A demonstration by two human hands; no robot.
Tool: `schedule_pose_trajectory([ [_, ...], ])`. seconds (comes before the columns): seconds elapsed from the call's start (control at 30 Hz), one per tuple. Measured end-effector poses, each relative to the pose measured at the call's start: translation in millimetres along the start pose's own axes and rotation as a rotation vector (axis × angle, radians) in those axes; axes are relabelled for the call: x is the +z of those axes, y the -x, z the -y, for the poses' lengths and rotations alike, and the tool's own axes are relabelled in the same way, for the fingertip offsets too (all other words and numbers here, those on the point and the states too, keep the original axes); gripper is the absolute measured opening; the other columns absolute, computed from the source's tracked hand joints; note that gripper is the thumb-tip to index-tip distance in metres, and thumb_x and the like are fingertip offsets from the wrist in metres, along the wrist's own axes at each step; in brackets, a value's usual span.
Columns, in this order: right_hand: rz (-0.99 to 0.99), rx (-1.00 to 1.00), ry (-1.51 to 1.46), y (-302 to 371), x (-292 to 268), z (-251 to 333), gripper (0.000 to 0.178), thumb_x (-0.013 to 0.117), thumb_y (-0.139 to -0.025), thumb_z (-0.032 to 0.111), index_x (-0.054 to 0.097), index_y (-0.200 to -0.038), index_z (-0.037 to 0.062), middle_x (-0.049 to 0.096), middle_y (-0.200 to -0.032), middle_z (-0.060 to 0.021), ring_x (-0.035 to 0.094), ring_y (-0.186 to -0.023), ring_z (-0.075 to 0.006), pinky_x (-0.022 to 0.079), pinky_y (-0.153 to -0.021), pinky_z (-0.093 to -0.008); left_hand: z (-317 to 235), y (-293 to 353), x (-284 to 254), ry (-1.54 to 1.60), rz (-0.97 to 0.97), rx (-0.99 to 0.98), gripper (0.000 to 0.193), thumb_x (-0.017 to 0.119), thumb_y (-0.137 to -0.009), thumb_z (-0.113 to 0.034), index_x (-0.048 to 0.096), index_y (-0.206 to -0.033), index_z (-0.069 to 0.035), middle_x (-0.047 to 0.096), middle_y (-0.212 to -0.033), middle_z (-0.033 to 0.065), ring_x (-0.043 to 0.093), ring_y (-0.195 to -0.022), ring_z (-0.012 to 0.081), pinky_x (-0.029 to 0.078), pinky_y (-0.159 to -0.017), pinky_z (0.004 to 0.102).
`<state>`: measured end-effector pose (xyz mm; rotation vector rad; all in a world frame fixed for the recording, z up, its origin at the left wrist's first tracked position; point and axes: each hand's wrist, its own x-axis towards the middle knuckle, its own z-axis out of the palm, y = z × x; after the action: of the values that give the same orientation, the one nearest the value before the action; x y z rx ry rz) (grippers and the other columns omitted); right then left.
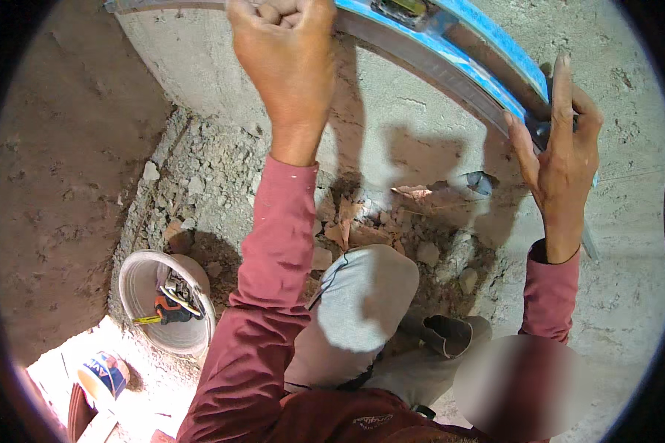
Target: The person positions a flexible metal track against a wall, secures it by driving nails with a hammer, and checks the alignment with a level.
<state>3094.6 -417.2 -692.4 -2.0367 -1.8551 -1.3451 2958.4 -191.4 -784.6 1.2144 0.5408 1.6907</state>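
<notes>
A long blue spirit level [488,55] lies across the grey plastered wall at the top, bowed by the lens, with a vial [403,10] near the upper edge. My left hand [288,66] is closed in a fist over its left part; the fingertips are partly cut off by the frame. At the level's right end, my right hand [565,144] grips the dark end piece. Its index finger points up along the wall and the thumb rests by the lower edge. Both hands are dusty.
Rubble [199,173] and broken brick [347,225] line the wall's foot, below a hole with a grey-blue pipe end [480,183]. At left stand a white bucket [129,295] holding a tape measure [171,310] and tools, and a smaller tub [100,376]. My knee [369,295] is close to the wall.
</notes>
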Motion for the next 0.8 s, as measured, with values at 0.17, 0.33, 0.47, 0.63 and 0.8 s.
schedule_pose_trajectory([
  [0.17,-0.053,-0.162,0.101,-3,5,0,0.070,0.082,-0.078,0.019,0.054,-0.142,0.0147,0.057,-0.112,-0.0104,0.058,-0.098,-0.0239,0.050,-0.075,-0.0351,-17,-1,6,0.071,-0.034,-0.031,0.077,0.065,-0.090,-0.001,0.018,-0.148,0.018,0.048,-0.072,-0.0047,0.044,-0.064,0.0036,0.036,-0.057,0.0185],
  [0.33,-0.095,-0.118,-0.001,7,14,-4,0.067,0.083,-0.077,0.018,0.057,-0.138,0.0103,0.058,-0.104,-0.0086,0.058,-0.091,-0.0220,0.048,-0.072,-0.0334,-16,0,-2,-0.005,0.033,-0.162,0.078,0.066,-0.090,-0.003,0.018,-0.148,0.017,0.047,-0.073,-0.0039,0.044,-0.065,0.0047,0.037,-0.057,0.0192],
  [0.47,-0.085,-0.081,0.009,9,15,1,0.068,0.083,-0.077,0.016,0.056,-0.139,0.0064,0.061,-0.095,-0.0087,0.058,-0.081,-0.0214,0.048,-0.068,-0.0319,-15,5,2,-0.025,0.042,-0.079,0.082,0.070,-0.090,-0.007,0.019,-0.150,0.015,0.046,-0.077,-0.0017,0.043,-0.068,0.0059,0.039,-0.059,0.0203],
  [0.63,-0.084,-0.070,-0.061,7,17,0,0.070,0.084,-0.076,0.015,0.055,-0.139,0.0052,0.060,-0.096,-0.0100,0.057,-0.081,-0.0212,0.048,-0.069,-0.0330,-1,2,-2,-0.029,0.013,-0.097,0.081,0.071,-0.090,-0.005,0.020,-0.150,0.013,0.045,-0.076,-0.0025,0.045,-0.069,0.0061,0.040,-0.061,0.0191],
  [0.8,-0.109,-0.079,-0.013,11,17,-1,0.071,0.085,-0.075,0.014,0.056,-0.139,0.0055,0.060,-0.098,-0.0106,0.057,-0.082,-0.0211,0.048,-0.071,-0.0337,2,5,-2,0.054,0.048,-0.078,0.082,0.070,-0.090,-0.003,0.018,-0.151,0.011,0.047,-0.077,-0.0016,0.047,-0.066,0.0056,0.041,-0.056,0.0188],
])
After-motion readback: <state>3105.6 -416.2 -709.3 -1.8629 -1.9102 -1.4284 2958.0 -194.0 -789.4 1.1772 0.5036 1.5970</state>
